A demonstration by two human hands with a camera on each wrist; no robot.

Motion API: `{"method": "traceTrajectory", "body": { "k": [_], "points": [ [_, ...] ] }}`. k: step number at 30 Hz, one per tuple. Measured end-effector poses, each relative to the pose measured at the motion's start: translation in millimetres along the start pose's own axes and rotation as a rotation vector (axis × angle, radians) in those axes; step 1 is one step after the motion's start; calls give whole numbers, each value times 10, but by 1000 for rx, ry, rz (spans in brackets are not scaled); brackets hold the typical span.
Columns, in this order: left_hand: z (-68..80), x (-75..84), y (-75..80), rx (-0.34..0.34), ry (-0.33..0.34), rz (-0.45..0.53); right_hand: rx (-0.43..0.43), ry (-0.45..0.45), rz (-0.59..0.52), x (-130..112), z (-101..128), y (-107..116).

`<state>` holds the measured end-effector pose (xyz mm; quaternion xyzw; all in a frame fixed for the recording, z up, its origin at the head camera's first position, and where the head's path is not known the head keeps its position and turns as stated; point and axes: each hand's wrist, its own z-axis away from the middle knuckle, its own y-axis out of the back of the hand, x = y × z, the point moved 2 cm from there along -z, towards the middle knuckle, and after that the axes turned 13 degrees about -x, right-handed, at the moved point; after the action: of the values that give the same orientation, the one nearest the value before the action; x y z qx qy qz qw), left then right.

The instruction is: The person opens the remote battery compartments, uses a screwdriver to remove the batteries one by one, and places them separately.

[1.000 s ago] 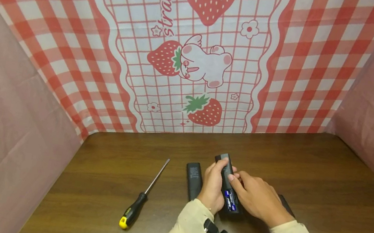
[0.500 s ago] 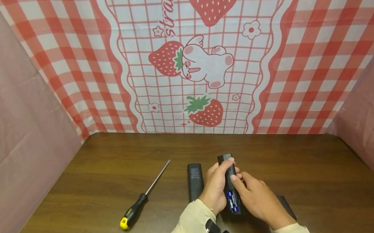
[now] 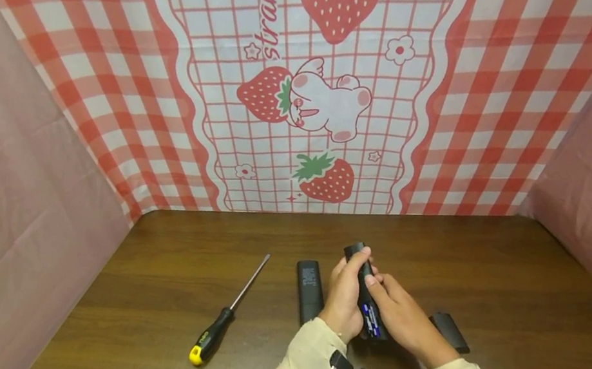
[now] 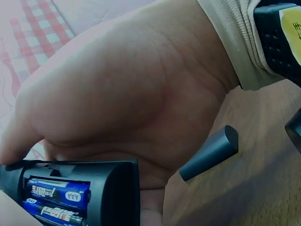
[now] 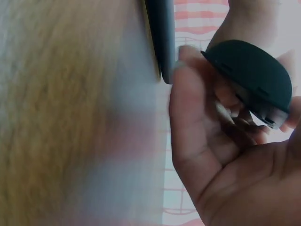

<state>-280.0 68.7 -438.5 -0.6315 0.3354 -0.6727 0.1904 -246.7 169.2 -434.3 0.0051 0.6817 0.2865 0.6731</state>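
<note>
My left hand [image 3: 342, 293] grips a black remote [image 3: 364, 281] from its left side, thumb near the far end. The remote's open back shows blue batteries [image 3: 372, 320], which also appear in the left wrist view [image 4: 55, 197] in the remote's compartment [image 4: 110, 188]. My right hand [image 3: 396, 313] holds the remote from the right, with fingertips on its top edge. In the right wrist view my fingers [image 5: 197, 122] curl under the remote's rounded end [image 5: 249, 75].
A second long black piece [image 3: 309, 290] lies on the brown table [image 3: 542, 330] just left of my hands; it also shows in the left wrist view [image 4: 209, 153]. A smaller black piece [image 3: 450, 331] lies to the right. A yellow-and-black screwdriver [image 3: 222, 319] lies further left. Cloth walls enclose the table.
Both hands have turned the remote slightly more edge-on. My right forearm has shifted left, uncovering more of the small black piece on the right.
</note>
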Motion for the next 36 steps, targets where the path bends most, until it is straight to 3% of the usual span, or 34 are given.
{"method": "traceTrajectory", "body": {
  "k": [4,16,20,27,36],
  "points": [
    [6,0,-2,-26,10,-3,-48,-1,-163,11,-5,-35],
    [17,-12,-8,18,2,-197,-77,35,-184,43,0,-28],
    [5,-4,11,-11,19,-213,-119,71,-212,40,5,-24],
    [-13,46,54,-59,91,-228,-208,135,-355,57,-29,-29],
    [-17,40,85,-126,111,-245,-196,143,-406,105,-19,-30]
  ]
}}
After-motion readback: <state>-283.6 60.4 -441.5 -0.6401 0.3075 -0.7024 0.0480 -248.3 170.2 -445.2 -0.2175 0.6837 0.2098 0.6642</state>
